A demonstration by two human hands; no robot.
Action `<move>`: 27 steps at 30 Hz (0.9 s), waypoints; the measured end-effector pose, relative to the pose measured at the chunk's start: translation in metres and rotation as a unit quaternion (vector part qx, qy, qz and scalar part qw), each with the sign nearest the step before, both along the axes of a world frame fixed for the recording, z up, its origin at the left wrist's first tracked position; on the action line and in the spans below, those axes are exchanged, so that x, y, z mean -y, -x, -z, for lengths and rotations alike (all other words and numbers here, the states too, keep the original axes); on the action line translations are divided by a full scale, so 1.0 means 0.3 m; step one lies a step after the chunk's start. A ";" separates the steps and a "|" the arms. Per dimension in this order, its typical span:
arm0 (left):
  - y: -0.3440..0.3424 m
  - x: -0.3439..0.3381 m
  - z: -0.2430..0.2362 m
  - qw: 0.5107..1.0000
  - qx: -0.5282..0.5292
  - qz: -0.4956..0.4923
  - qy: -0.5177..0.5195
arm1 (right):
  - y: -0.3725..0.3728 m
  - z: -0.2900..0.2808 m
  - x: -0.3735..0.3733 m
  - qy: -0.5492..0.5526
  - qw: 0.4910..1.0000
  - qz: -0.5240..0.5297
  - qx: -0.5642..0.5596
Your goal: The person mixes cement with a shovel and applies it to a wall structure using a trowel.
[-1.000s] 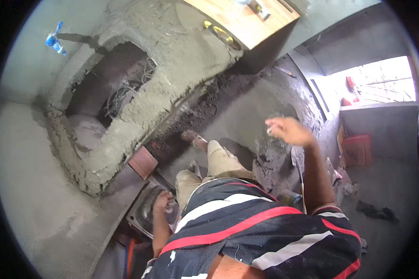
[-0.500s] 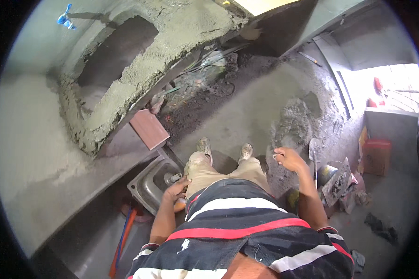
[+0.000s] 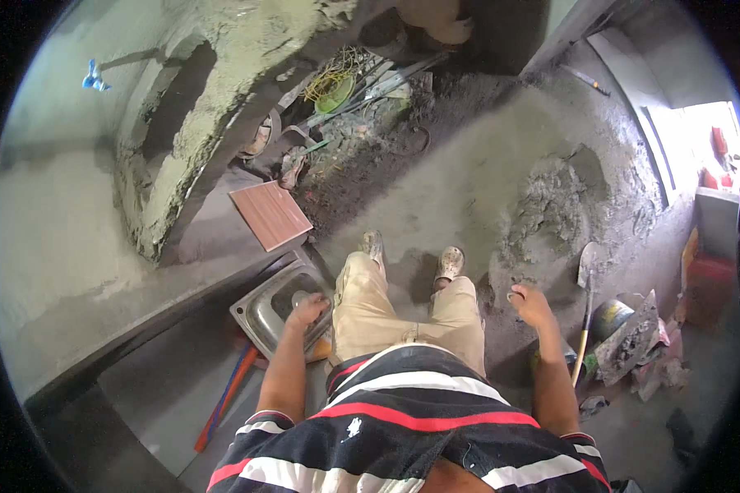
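My left hand (image 3: 308,310) hangs over the edge of a steel sink (image 3: 249,316), beside my left trouser leg. Its fingers are loosely bent and apart, with nothing seen in them. On the other side, my right hand (image 3: 532,306) hangs in the air beside my right leg, left of a shovel (image 3: 589,267). The fingers of that hand are curled in, and a tiny pale spot shows near the fingertips; whether it is a held thing I cannot make out. Near the sink's far end lies a brown wood-look tile (image 3: 271,215).
A rough cement-covered slab (image 3: 214,107) with a large opening juts out at upper left. Wet mortar (image 3: 551,205) is heaped on the floor ahead to the right. Rubble and a green basin (image 3: 335,96) lie under the slab. An orange-and-blue handle (image 3: 226,394) lies left of me.
My view has shifted, so the slab sits further left and more rubble shows beneath it. My left hand has come away from the trouser leg. My right hand stays curled.
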State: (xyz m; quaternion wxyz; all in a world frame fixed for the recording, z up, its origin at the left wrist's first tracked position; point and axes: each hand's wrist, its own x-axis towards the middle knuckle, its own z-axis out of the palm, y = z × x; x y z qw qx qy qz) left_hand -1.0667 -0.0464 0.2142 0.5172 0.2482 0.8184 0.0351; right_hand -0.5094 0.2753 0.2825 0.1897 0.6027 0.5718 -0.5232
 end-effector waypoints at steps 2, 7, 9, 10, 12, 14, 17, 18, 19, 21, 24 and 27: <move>-0.153 -0.386 0.062 0.992 0.063 -0.083 0.069 | -0.094 0.030 0.006 0.009 0.998 -0.031 0.057; 0.175 -0.588 0.353 0.999 0.033 -0.032 -0.010 | 0.130 0.381 0.108 -0.033 0.997 -0.064 0.016; 0.280 -0.736 0.511 0.997 0.040 0.034 -0.054 | 0.188 0.500 0.141 0.020 0.996 -0.077 0.039; 0.327 -0.831 0.597 0.993 0.060 0.069 -0.073 | 0.200 0.579 0.185 0.031 0.997 -0.061 0.039; 0.465 -1.034 0.749 0.967 -0.016 0.231 -0.107 | 0.265 0.730 0.263 -0.025 0.999 0.024 -0.022; 0.328 -1.264 1.019 0.975 -0.056 0.213 -0.041 | 0.267 0.798 0.300 -0.045 0.997 0.061 0.012; 0.634 -1.453 1.261 0.982 -0.070 0.176 0.008 | 0.423 0.866 0.241 -0.084 0.994 0.065 -0.027; 0.684 -1.478 1.380 0.987 -0.062 0.148 -0.006 | 0.468 0.890 0.240 -0.086 0.994 0.060 -0.021; 0.781 -1.549 1.438 0.985 -0.074 0.155 0.003 | 0.520 0.904 0.217 -0.093 0.993 0.064 -0.031; 0.981 -1.629 1.562 0.972 -0.125 0.192 -0.055 | 0.629 0.921 0.151 -0.070 0.995 0.058 -0.041; 0.903 -1.630 1.900 0.949 -0.199 0.242 0.035 | 0.716 0.984 0.106 -0.023 0.999 0.019 0.027; 1.111 -1.663 2.012 0.899 -0.264 0.348 -0.015 | 0.803 1.012 0.064 0.005 0.999 0.022 0.024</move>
